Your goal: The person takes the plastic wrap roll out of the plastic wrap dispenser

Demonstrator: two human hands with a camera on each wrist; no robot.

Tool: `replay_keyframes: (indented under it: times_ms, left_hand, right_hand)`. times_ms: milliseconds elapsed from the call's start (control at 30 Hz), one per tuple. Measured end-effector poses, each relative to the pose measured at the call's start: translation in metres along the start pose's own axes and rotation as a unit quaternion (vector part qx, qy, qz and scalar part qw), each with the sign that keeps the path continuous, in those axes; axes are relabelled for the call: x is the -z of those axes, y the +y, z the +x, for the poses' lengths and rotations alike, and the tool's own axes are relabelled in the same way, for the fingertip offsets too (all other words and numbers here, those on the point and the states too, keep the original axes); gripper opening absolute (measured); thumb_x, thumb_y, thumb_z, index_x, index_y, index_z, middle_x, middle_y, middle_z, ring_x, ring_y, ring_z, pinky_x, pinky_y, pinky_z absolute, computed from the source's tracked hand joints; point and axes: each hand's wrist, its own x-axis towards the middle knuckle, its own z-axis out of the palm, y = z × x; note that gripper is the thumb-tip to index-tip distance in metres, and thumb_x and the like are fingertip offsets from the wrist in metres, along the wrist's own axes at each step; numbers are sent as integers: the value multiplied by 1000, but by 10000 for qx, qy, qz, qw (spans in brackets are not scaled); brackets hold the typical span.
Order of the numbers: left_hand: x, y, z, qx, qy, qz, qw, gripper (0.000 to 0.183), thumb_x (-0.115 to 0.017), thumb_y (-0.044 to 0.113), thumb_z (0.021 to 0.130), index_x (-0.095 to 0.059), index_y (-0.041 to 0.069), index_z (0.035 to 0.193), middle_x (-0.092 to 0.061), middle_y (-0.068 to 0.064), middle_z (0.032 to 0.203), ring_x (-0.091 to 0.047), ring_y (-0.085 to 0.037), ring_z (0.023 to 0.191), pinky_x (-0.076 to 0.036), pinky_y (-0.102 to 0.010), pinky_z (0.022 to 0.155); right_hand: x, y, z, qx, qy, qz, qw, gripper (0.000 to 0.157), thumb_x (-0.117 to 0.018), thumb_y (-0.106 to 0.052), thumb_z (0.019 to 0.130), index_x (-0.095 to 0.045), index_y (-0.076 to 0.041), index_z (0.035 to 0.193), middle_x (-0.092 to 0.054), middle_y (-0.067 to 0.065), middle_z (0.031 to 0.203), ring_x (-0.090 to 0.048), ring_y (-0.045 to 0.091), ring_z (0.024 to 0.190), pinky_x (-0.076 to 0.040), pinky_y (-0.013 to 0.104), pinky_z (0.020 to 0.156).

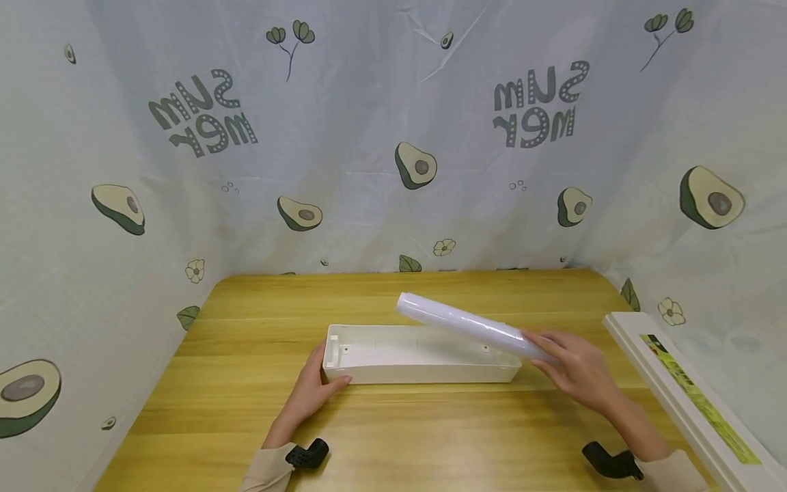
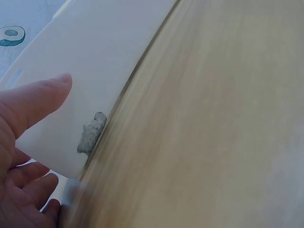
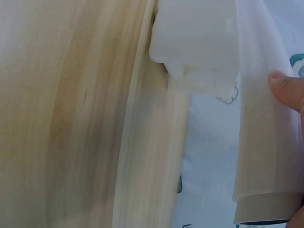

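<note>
A long white plastic box [image 1: 424,374] lies open-topped across the table. My left hand [image 1: 312,384] grips its left end, the thumb on the front wall and the fingers behind the end. In the left wrist view, a ragged grey patch [image 2: 92,134] shows on the wall of the box near that thumb. My right hand [image 1: 578,369] holds a roll of clear plastic film [image 1: 461,322] by its right end. The roll tilts over the box, its left end higher and past the back rim. In the right wrist view, the core end of the roll [image 3: 266,209] points downward.
On the right side of the table lies a long white plastic piece [image 1: 679,403] with a yellow-green label [image 1: 701,400]. Bare wooden table [image 1: 430,437] shows in front of the box. A curtain [image 1: 369,171] printed with avocados hangs around the back and sides.
</note>
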Motion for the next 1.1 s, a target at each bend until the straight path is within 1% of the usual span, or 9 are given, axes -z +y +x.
replay_keyframes:
  times_ms: [333, 400, 467, 533, 733, 800, 900, 1000, 1100]
  left_hand:
    - [0, 0, -3, -11, 40, -49, 10000, 88, -74, 21, 80, -21, 1, 148, -32, -26, 147, -32, -43, 136, -25, -60, 110]
    - [0, -1, -3, 14, 39, -52, 10000, 88, -74, 22, 80, -21, 1, 148, -32, -25, 147, -31, -43, 136, -25, -60, 110]
    - [0, -2, -3, 14, 40, -53, 10000, 88, -74, 22, 80, -22, 1, 148, -31, -25, 148, -31, -43, 136, -25, -60, 110]
    - [0, -3, -2, 0, 32, -65, 10000, 89, -74, 23, 80, -21, 2, 148, -31, -25, 148, -31, -43, 136, -25, -60, 109]
    - [1, -1, 1, -66, 10, -103, 9999, 88, -74, 23, 80, -22, 3, 148, -32, -24, 148, -31, -42, 136, -25, -60, 110]
    - [2, -1, 2, -76, 7, -96, 9999, 88, -74, 23, 80, -22, 3, 148, -33, -24, 147, -32, -42, 136, -25, -60, 110]
    - [2, -1, 2, -93, 9, -101, 9999, 88, -75, 23, 79, -23, 3, 148, -34, -24, 147, -33, -42, 135, -26, -59, 110]
    - [1, -2, 2, -121, 34, -124, 9998, 87, -75, 23, 79, -24, 3, 148, -35, -24, 146, -33, -42, 135, -26, -60, 109]
    - [1, -2, 1, -151, 43, -137, 9998, 87, -75, 22, 79, -24, 2, 147, -35, -24, 146, -34, -42, 134, -26, -60, 109]
  right_hand:
    - [3, 0, -3, -143, -223, -70, 9996, 61, -29, -56, 96, -65, -13, 120, -69, 5, 94, -64, 20, 75, -49, 36, 60]
    - [4, 0, -4, -139, -269, -59, 9995, 54, -39, -53, 95, -65, -13, 120, -69, 6, 95, -65, 20, 76, -49, 36, 61]
    - [6, 0, -5, -162, -290, -60, 9994, 52, -43, -52, 95, -65, -13, 120, -69, 6, 95, -65, 20, 77, -49, 36, 62]
    - [9, 0, -6, -211, -290, -51, 9993, 46, -53, -48, 92, -65, -13, 120, -69, 6, 96, -65, 21, 77, -49, 36, 62]
    - [16, -3, -12, -411, -284, -164, 9986, 44, -66, -39, 84, -64, -16, 122, -69, 6, 97, -64, 22, 76, -48, 35, 63]
    - [18, -3, -13, -434, -267, -188, 9985, 45, -68, -37, 83, -64, -15, 122, -69, 7, 97, -64, 23, 76, -47, 36, 63]
    - [20, -3, -15, -435, -157, -194, 9987, 45, -59, -44, 89, -64, -14, 121, -69, 8, 95, -64, 23, 76, -46, 37, 63]
    - [21, -1, -18, -435, -29, -158, 9989, 55, -40, -54, 95, -65, -12, 120, -69, 9, 94, -63, 23, 75, -45, 36, 64]
    - [23, -1, -20, -442, 76, -173, 9988, 60, -33, -55, 96, -66, -11, 118, -68, 8, 91, -62, 23, 71, -44, 33, 62]
